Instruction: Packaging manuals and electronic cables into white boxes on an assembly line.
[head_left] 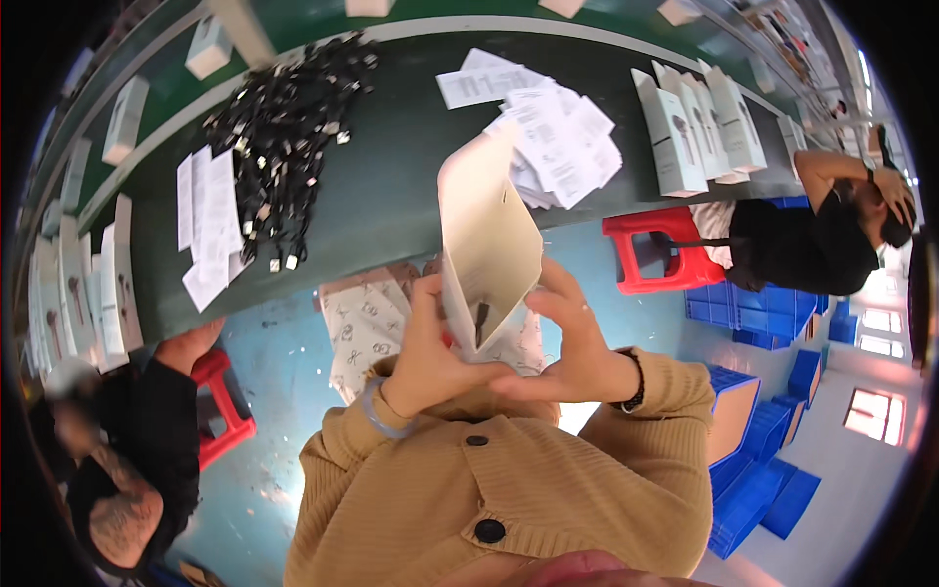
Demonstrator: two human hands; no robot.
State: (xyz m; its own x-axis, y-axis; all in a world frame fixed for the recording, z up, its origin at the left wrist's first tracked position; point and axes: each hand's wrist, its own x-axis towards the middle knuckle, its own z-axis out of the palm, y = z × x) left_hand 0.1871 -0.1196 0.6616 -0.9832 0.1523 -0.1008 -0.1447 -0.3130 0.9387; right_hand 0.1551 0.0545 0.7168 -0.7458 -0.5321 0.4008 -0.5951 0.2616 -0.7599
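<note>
An open white carton (486,220) is held upright in front of my chest, its tall flap standing up on the far side. My left hand (435,352) wraps round its left side. My right hand (572,342) grips the right side with thumb and fingers, and both thumbs come close together at the near lower corner. Down inside the carton a small dark piece (481,313) shows, perhaps a cable end; the rest of the contents is hidden.
On the dark green table (391,147) lie a heap of black cables (284,147), folded leaflets (210,215) and a pile of printed sheets (558,137). White cartons (685,127) stand at both ends. Co-workers (802,240) sit on either side; blue crates (753,470) stack at the right.
</note>
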